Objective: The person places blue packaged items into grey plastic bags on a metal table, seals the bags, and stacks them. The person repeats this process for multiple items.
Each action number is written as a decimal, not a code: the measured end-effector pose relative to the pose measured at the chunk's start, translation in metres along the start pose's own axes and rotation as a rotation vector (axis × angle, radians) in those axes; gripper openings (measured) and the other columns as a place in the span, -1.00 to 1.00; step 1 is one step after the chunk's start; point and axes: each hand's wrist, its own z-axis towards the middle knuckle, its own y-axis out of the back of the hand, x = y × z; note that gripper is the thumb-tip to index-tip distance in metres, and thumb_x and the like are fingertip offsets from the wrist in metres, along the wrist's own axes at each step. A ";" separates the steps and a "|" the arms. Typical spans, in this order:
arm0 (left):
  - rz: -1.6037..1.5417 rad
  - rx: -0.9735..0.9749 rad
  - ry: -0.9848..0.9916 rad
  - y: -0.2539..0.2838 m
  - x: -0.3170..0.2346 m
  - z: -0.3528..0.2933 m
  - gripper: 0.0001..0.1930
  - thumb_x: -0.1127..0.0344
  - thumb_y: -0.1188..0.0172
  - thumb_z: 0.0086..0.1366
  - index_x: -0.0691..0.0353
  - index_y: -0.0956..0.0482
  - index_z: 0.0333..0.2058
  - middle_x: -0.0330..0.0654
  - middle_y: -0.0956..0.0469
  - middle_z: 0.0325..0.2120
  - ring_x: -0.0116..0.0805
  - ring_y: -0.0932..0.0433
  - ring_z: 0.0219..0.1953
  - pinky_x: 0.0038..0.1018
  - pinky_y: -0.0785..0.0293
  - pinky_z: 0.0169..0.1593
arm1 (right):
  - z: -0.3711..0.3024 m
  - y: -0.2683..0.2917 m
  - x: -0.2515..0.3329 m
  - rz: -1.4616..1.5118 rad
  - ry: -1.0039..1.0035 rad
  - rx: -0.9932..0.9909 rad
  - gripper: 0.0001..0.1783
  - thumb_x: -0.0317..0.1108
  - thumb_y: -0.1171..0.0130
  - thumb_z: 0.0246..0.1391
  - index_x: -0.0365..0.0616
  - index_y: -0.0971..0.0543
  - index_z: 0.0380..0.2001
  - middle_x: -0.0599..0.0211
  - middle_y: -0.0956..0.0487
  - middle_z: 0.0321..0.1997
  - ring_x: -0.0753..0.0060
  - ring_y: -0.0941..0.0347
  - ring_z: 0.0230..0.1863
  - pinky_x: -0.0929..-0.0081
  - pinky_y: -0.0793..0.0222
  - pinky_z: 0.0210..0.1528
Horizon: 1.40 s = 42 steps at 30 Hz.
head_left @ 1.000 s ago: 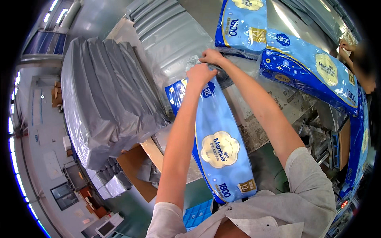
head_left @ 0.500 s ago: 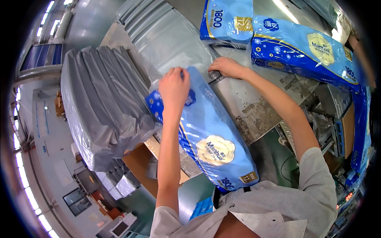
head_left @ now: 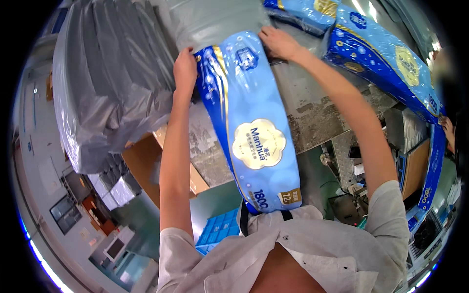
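A long blue plastic-wrapped tissue pack (head_left: pixel 266 102) lies lengthwise in front of me, its near end against my waist. Its far end reaches the near edge of a grey translucent plastic bag (head_left: pixel 215 22) on the metal table. My left hand (head_left: pixel 185 71) is closed at the pack's far left corner, seemingly pinching the bag's edge. On the other side, my right hand (head_left: pixel 281 44) curls its fingers by the pack's far right corner, also at the bag's edge. The fingertips of both hands are partly hidden.
A tall stack of grey plastic bags (head_left: pixel 112 83) stands at left, above an open cardboard box (head_left: pixel 144 163). More blue packs (head_left: pixel 381 58) lie at the far right. Another person's hand (head_left: pixel 447 128) is at the right rim. A blue crate (head_left: pixel 217 229) sits below the table.
My left hand has shifted from the top of the pack to its far left corner. The pack now lies straighter, pointing away from me. My view has shifted, too.
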 end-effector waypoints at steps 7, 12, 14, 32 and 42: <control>-0.235 0.056 0.106 -0.037 0.086 -0.017 -0.63 0.49 0.00 0.19 0.23 -0.45 0.00 0.01 -0.52 -0.05 0.00 -0.48 0.00 -0.25 -0.43 0.04 | 0.016 -0.012 0.010 -0.032 0.122 0.010 -0.75 -0.42 -0.04 0.01 -0.27 -0.44 -0.22 0.20 -0.41 -0.16 0.18 -0.39 -0.06 0.36 -0.46 -0.07; 0.195 0.221 -0.123 -0.020 0.059 -0.036 -0.41 0.31 -0.26 0.09 0.29 -0.33 0.11 -0.03 -0.28 0.12 0.06 -0.37 0.04 -0.17 -0.45 0.06 | 0.018 -0.008 -0.005 -0.070 0.178 0.178 -0.60 -0.43 -0.19 -0.18 -0.28 -0.41 -0.18 0.13 -0.39 -0.13 0.11 -0.38 -0.05 0.31 -0.45 -0.04; 0.304 0.298 -0.287 -0.023 0.083 -0.031 -0.35 0.36 -0.31 0.01 0.34 -0.28 0.09 -0.01 -0.29 0.04 0.09 -0.42 -0.05 -0.14 -0.51 -0.04 | 0.024 -0.001 0.000 -0.099 0.285 0.127 -0.63 -0.38 -0.16 -0.13 -0.24 -0.41 -0.19 0.10 -0.44 -0.15 0.09 -0.41 -0.03 0.27 -0.45 -0.11; 0.466 0.097 -0.237 -0.036 0.059 0.000 -0.59 0.37 -0.21 0.08 0.15 -0.40 -0.05 -0.14 -0.49 -0.20 -0.03 -0.55 -0.20 -0.20 -0.56 -0.22 | 0.031 -0.012 -0.002 -0.108 -0.077 -0.056 -0.88 -0.33 0.01 0.06 -0.09 -0.47 -0.35 0.14 -0.57 -0.41 0.04 -0.55 -0.33 0.15 -0.46 -0.34; 0.062 -0.235 0.003 -0.009 0.033 -0.019 -0.87 0.41 -0.08 0.20 0.26 -0.34 -0.30 0.02 -0.50 -0.28 0.11 -0.52 -0.24 -0.06 -0.45 -0.24 | 0.011 0.019 0.017 0.069 -0.368 -0.206 -0.81 -0.27 0.01 0.11 -0.14 -0.49 -0.44 0.10 -0.54 -0.50 -0.05 -0.52 -0.42 0.14 -0.44 -0.38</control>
